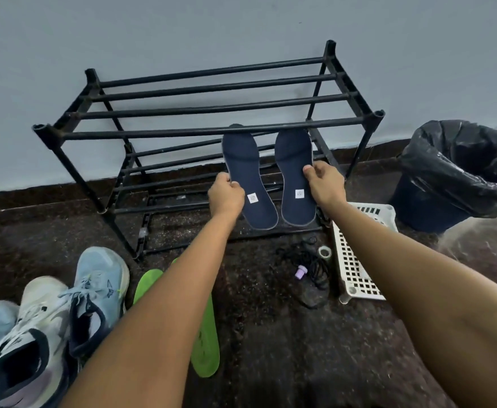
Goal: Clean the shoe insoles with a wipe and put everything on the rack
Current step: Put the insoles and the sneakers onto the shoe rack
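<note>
Insoles (250, 178) on rack (200, 129), bin (459, 178) bag-lined

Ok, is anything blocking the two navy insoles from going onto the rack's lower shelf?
Nothing visible. The left hand and right hand hold the navy insoles against the rack, toes tucked under its top front bar; the lower bars beneath look bare.

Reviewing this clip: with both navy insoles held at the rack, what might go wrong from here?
1. The rack has only spaced bars, so the left navy insole or right navy insole may slip through once the left hand and right hand let go.
2. The green insoles lie under the left arm and might be overlooked.
</note>
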Tool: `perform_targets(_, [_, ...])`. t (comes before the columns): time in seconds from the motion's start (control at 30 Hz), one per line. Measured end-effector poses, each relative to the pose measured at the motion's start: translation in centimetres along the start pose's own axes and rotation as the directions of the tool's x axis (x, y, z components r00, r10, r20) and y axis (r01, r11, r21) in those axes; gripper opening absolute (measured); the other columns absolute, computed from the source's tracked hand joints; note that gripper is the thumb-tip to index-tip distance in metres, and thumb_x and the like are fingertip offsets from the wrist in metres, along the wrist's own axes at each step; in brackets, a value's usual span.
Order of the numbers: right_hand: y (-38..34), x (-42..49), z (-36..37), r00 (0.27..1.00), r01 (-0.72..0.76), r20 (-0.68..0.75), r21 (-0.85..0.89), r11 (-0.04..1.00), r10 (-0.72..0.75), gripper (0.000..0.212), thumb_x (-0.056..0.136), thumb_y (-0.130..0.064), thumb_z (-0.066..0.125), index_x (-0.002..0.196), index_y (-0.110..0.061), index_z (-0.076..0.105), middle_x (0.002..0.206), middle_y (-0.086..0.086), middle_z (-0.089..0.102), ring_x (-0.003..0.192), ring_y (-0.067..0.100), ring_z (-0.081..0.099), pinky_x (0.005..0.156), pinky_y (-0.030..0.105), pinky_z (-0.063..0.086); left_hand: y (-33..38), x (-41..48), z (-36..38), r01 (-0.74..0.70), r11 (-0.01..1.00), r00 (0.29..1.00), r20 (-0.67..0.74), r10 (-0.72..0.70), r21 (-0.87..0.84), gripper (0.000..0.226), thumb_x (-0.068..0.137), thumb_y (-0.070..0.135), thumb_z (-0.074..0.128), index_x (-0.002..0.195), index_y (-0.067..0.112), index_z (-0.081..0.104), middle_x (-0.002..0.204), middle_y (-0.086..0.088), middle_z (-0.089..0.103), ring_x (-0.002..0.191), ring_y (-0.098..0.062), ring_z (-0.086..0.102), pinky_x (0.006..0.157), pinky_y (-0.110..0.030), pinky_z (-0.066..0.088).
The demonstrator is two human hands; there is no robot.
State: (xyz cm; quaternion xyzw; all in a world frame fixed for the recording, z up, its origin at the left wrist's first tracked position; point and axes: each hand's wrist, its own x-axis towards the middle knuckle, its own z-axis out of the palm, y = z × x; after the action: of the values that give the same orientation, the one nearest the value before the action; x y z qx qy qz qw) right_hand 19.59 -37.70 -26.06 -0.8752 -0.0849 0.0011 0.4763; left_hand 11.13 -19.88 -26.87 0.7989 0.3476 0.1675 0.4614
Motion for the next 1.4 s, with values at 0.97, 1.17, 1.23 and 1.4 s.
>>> perform_targets(0.97, [1.4, 9.9, 3.4, 0.991, -0.109, -0.079, -0.072, 0.991, 0.104, 0.029, 0.084, -0.027, 0.067, 0.097, -0.007, 0.050, 0.099, 0.015, 0.061, 0.088, 0.029, 0.059, 0.071, 0.033, 0.044, 2.0, 8.4, 6.2, 0.058, 0.989, 0.998, 0.020, -0.061, 0.136, 0.020, 0.088, 0.014, 0.050, 0.069, 0.013, 0.049, 0.081, -0.003, 0.056, 0.070, -0.024, 0.052, 0.046, -0.025, 0.027])
perform_targets(1.17, [1.2, 9.8, 3.4, 0.990, -0.105, -0.100, -0.093, 0.990, 0.096, 0.028, 0.084, -0.026, 0.065, 0.098, -0.006, 0.052, 0.101, 0.015, 0.061, 0.091, 0.033, 0.059, 0.077, 0.039, 0.049, 2.0, 8.2, 6.2, 0.063, 0.993, 0.998, -0.022, -0.061, 0.102, 0.040, 0.095, 0.017, 0.051, 0.058, 0.015, 0.036, 0.098, -0.019, 0.066, 0.092, -0.035, 0.064, 0.058, -0.028, 0.035])
perform_targets(1.23, [1.2, 9.8, 3.5, 0.989, -0.113, -0.107, -0.096, 0.989, 0.103, 0.028, 0.085, -0.027, 0.065, 0.098, -0.007, 0.053, 0.100, 0.014, 0.061, 0.090, 0.032, 0.059, 0.075, 0.037, 0.048, 2.0, 8.3, 6.3, 0.060, 0.996, 0.998, -0.023, -0.058, 0.071, 0.038, 0.095, 0.016, 0.052, 0.061, 0.013, 0.035, 0.107, -0.022, 0.067, 0.098, -0.037, 0.064, 0.060, -0.029, 0.037])
perform_targets(1.4, [1.2, 9.8, 3.6, 0.988, -0.120, -0.113, -0.087, 0.989, 0.110, 0.027, 0.086, -0.026, 0.065, 0.099, -0.006, 0.053, 0.098, 0.012, 0.060, 0.089, 0.029, 0.059, 0.071, 0.033, 0.043, 2.0, 8.9, 6.5, 0.071, 0.996, 0.997, -0.008, -0.070, 0.048, 0.038, 0.093, 0.015, 0.052, 0.060, 0.015, 0.034, 0.109, -0.022, 0.066, 0.099, -0.037, 0.065, 0.051, -0.027, 0.037])
